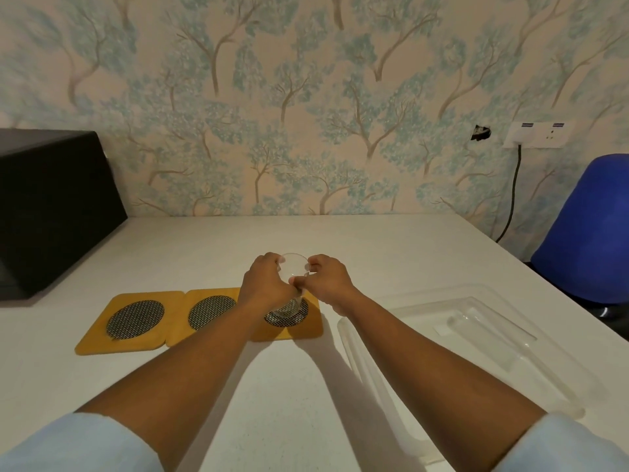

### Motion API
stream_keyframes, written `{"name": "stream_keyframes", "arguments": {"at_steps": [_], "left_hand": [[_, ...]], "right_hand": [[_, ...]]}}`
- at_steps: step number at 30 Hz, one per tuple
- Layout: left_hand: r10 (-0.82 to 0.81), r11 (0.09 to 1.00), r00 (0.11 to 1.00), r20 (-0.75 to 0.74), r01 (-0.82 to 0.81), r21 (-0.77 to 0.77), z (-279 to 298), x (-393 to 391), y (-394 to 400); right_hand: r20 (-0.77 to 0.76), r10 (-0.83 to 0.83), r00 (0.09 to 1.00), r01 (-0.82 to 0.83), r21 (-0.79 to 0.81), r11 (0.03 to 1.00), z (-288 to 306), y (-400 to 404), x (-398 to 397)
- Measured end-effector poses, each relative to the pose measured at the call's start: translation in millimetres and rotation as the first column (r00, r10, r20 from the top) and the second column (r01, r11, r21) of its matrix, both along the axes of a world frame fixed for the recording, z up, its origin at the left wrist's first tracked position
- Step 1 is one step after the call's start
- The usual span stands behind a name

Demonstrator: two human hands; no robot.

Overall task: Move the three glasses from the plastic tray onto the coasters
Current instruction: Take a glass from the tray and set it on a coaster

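A clear glass (292,267) stands upright on the right coaster (306,327), its base over the dark mesh disc. My left hand (263,284) wraps its left side and my right hand (325,281) its right side. Two more yellow coasters lie to the left in a row: the middle coaster (207,313), partly covered by my left forearm, and the left coaster (131,321), with nothing on them. The clear plastic tray (442,345) lies to the right on the white table; I see no glass standing in it.
A black box (51,209) sits at the table's far left. A blue chair (589,233) stands past the table's right edge, under a wall socket (534,134) with a dark cable hanging down. Patterned wallpaper backs the table.
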State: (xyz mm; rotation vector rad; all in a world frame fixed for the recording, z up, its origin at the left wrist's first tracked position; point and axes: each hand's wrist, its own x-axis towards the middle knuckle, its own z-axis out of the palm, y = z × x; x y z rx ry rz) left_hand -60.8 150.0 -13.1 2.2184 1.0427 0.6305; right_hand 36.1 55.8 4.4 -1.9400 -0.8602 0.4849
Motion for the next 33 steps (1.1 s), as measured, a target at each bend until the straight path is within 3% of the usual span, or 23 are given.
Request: {"name": "stream_keyframes", "arguments": {"at_steps": [15,20,27,33], "left_hand": [[0.011,0.996,1.0,-0.002,-0.011,-0.089,-8,-8,7],[0.025,0.999,0.999,0.027,-0.025,0.022,-1,-9,1],[-0.056,0.923,0.978,0.2,-0.026,0.383,10,-4,-27],[-0.137,0.93,0.971,0.199,0.057,0.364,10,18,-66]], "right_hand": [[0.073,0.045,0.996,-0.043,-0.019,0.999,-8,8,-5],[0.036,0.029,0.999,-0.029,0.002,1.0,-5,-1,1],[0.035,-0.047,0.998,0.046,0.039,0.998,10,-33,18],[0.034,-0.134,0.99,0.133,0.019,0.991,17,-85,32]]}}
